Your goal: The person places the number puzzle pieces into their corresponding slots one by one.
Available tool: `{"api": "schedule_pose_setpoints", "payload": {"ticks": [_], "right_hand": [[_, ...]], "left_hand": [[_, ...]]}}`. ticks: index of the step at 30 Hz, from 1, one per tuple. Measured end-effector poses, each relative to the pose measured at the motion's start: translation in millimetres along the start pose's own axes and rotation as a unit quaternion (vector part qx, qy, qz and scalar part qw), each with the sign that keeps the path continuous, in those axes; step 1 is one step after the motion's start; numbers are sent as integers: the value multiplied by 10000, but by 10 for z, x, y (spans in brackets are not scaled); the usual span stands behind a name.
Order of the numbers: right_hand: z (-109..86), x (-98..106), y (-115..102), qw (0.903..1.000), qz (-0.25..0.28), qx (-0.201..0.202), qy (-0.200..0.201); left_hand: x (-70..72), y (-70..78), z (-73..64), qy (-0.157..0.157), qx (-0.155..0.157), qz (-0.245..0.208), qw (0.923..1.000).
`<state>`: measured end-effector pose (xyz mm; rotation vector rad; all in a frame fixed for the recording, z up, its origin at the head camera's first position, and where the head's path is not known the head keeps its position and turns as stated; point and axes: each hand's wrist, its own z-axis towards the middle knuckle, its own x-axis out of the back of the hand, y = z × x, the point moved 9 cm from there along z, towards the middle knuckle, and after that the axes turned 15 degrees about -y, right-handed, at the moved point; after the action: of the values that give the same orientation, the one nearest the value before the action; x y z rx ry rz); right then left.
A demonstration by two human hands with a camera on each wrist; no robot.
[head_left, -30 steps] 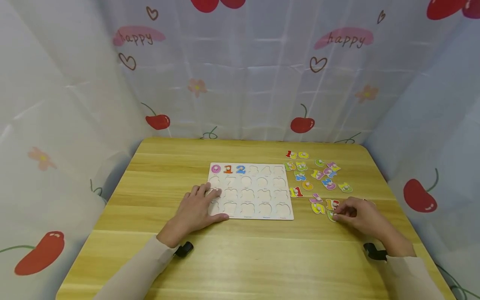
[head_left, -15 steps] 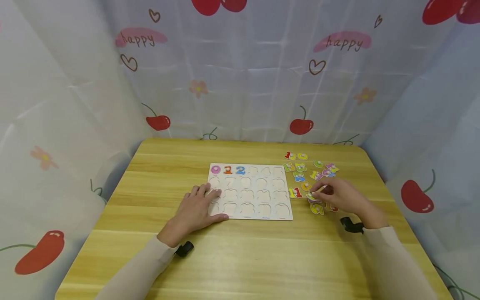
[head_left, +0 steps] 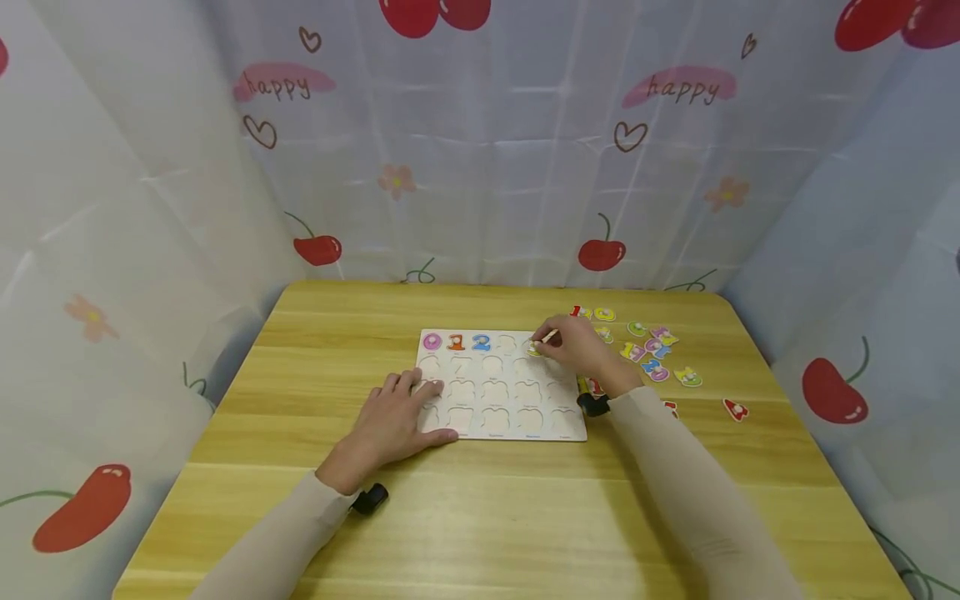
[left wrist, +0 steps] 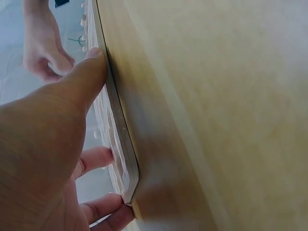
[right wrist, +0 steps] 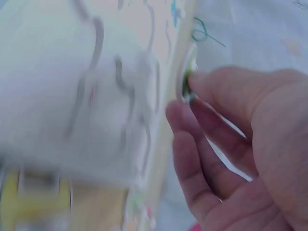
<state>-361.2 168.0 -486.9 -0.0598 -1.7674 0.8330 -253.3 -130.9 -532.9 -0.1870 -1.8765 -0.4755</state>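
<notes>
A white wooden number puzzle board (head_left: 512,428) lies on the table, with a pink 0 (head_left: 432,342), an orange 1 (head_left: 456,342) and a blue 2 (head_left: 481,342) seated in its top row. My left hand (head_left: 388,423) rests spread on the board's left side; in the left wrist view its thumb (left wrist: 86,77) lies along the front edge. My right hand (head_left: 581,343) is over the top row's right part and pinches a small green-and-yellow number puzzle piece (right wrist: 187,77). Which number it bears is hidden by the fingers, and the right wrist view is blurred.
Several loose number pieces lie right of the board, among them a yellow one (head_left: 604,314) and a green one (head_left: 687,377). A red piece (head_left: 736,409) lies farther right. Patterned curtains (head_left: 480,208) enclose the wooden table (head_left: 487,517) at the back and sides.
My right hand has picked up the green-and-yellow number puzzle piece from the loose pieces and carried it left and away from me, over the board's top row. The left hand has stayed put.
</notes>
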Motion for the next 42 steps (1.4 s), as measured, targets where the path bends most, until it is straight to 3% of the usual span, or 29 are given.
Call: {"api": "schedule_pose_setpoints", "payload": {"ticks": [6,12,23,36,42], "right_hand": [[314,-219,-79,9998,117,-180,-31],[467,-347,-105,9993,206,-311,38],[478,-340,-135,9977,391,-491,255],[482,-387,-85,9961,329,-795,216],[479,-366,-82,9968,307,-694,250]], "left_hand": [[-24,-12,2,-61,19,4,10000],[-23,-15,-12,-66,19,-47,10000],[-3,7,-5,16,-4,-101,9999],[-47,8,17,-65,-5,3,10000],[-29,2,16,-36,26,-41,10000]]}}
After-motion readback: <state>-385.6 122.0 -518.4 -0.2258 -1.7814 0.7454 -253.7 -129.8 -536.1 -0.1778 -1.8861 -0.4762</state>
